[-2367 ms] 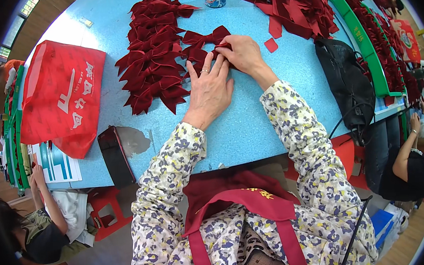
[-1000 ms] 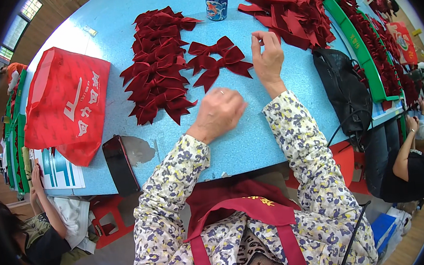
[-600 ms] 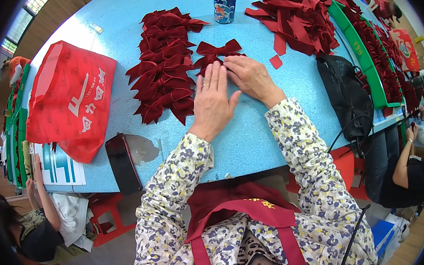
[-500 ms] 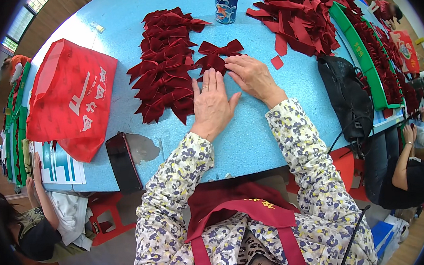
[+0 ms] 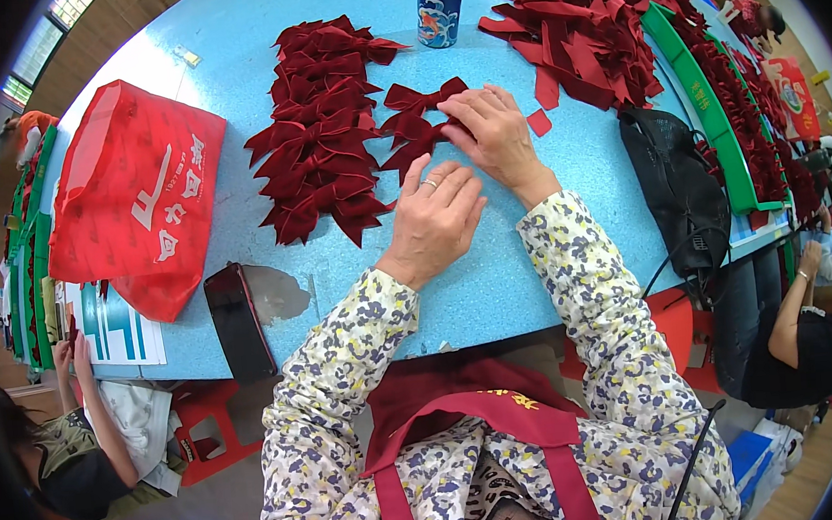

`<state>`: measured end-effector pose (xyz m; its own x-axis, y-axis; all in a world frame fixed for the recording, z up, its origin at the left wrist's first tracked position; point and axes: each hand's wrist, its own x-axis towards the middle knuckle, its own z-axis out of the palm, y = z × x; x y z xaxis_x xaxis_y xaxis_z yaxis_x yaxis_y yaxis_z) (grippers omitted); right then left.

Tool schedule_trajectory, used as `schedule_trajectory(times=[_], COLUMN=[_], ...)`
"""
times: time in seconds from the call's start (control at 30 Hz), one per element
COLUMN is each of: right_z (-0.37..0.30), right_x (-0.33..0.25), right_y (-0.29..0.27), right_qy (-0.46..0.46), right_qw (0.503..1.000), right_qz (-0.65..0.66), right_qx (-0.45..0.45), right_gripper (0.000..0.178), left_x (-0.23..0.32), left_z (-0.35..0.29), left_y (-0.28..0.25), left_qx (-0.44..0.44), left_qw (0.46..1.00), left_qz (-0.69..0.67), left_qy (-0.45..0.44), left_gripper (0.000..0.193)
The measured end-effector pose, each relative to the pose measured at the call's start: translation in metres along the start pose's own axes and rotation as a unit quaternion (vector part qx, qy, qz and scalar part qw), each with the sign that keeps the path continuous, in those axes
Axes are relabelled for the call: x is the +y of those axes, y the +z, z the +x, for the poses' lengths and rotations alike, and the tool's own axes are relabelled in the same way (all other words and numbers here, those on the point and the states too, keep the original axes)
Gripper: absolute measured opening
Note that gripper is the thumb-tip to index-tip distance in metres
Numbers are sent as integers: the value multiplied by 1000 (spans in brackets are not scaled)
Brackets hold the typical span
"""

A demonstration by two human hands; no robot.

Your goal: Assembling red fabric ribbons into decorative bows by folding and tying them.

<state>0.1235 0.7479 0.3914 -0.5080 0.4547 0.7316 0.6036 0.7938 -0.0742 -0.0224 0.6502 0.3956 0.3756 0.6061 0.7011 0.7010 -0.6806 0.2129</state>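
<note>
Right hand (image 5: 496, 136) lies flat, fingers spread, pressing on a dark red velvet bow (image 5: 413, 133) on the blue tabletop (image 5: 495, 273); it grips nothing. Left hand (image 5: 437, 214) rests just below, fingers loosely curled, holding nothing, fingertips near the bow's lower tail. The bow sits mid-table, right beside the long stack of finished bows (image 5: 319, 121), with a second loose bow (image 5: 420, 94) just above it, edges possibly overlapping, hard to tell. To do the pressing well: keep the palm over the knot, flatten loops evenly, keep tails splayed and not folded under, steady the fabric with the other hand so the nap doesn't slide. Velvet looks soft, matte, plush; bows have two loops and forked tails. Cut ribbon pieces (image 5: 573, 23) piled far right, flat strips. Glossy red bag (image 5: 127, 195) at left, black phone (image 5: 237, 318) near the edge, blue patterned bottle (image 5: 440, 4) at the far side
</note>
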Motion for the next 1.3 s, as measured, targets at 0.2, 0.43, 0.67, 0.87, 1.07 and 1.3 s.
schedule_trajectory(times=[0.2, 0.43, 0.67, 0.87, 1.07, 1.3], right_z=[-6, 13, 6, -1, -1, 3], right_x=[-5, -10, 0, 2, 10, 17], right_y=[8, 2, -21, -20, -17, 1], right_qy=[32, 9, 135, 91, 114, 24], right_qw=[993, 998, 985, 994, 992, 996], right_qz=[3, -66, -41, 65, 50, -88], right_qx=[-114, -10, 96, 22, 3, -22], right_gripper=[29, 31, 15, 11, 11, 35], left_x=[2, 5, 13, 17, 15, 11], left_z=[-8, -4, 10, 17, 14, 6], left_y=[-3, -4, 1, 1, 1, 0], left_qx=[-13, -19, -43, -126, -119, -114], left_qw=[995, 991, 984, 960, 956, 956], left_qz=[-91, -115, -151, -233, -257, -267], left_qy=[48, 64, 86, 93, 77, 33], left_gripper=[15, 13, 13, 32, 34, 35])
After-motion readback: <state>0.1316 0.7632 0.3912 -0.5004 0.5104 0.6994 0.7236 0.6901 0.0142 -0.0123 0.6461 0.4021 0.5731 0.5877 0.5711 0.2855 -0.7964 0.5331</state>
